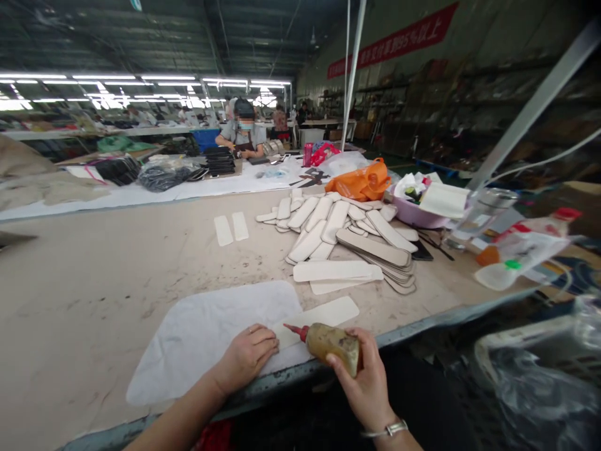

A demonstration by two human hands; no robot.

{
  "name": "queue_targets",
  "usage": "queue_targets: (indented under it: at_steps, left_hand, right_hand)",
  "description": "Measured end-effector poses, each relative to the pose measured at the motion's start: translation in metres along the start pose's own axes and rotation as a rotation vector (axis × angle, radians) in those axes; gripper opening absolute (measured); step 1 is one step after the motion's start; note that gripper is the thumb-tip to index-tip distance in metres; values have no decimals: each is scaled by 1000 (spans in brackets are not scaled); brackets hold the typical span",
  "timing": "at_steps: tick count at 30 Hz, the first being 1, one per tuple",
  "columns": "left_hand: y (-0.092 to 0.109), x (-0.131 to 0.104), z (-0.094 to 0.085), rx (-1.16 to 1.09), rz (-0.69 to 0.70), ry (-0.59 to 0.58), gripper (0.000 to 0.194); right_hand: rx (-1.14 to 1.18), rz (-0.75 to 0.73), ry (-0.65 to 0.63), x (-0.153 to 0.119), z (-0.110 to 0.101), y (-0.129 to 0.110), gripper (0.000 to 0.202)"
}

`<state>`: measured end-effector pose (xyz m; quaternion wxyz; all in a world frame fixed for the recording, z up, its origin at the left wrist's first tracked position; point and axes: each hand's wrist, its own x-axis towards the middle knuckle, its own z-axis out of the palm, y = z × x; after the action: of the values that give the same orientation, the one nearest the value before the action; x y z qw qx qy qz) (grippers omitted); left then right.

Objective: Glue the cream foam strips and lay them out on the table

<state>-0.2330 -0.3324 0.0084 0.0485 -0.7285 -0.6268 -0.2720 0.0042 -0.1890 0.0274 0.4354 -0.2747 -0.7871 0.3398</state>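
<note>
The fingers of the right hand (369, 376) are wrapped around the base end of a squeeze bottle (331, 346), thumb along the near side, clasping it tilted on its side. The fingers of the left hand (248, 352) lie close together, palm down, at the near-left end of a pale strip (328, 315); the thumb is hidden, so I cannot tell whether they pinch its edge or only press on it. The bottle's red nozzle (299, 331) points left and slightly away from the body, its tip just beside the left fingertips and seemingly over the strip, though its height above the surface is unclear. The strip's long axis runs from those left fingers away to the right, so bottle and strip cross at a slant; the left hand is nearer the strip. Beneath the strip's left part spreads a white cloth (206, 329), reaching the near edge of the bench (94, 275). Past the strip lie two overlapping white strips (335, 271), a fanned stack of grey-edged pieces (375, 249) and a loose heap of oblong pieces (307, 241). Farther out are an orange bag (359, 181) and a purple basin (417, 215).
</note>
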Motion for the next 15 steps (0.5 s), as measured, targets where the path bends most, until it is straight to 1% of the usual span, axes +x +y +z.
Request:
queue_targets:
  at_steps: [5,8,11,15]
  left_hand:
    - [3,0,-1,1,-34,-48,18]
    - [3,0,-1,16,-31,-48,19]
    - [3,1,-1,13,-26,-36,17]
    - [2,2,-2,-6,-8,-4,15]
  right_hand:
    - [-17,-86,-73,-1,12,-5,39]
    - [-51,-117,-94,-2,15,-5,38]
    - [-93,-116,-76,-2,11,-2,37]
    - [-176,-84,1,2,-3,5,37]
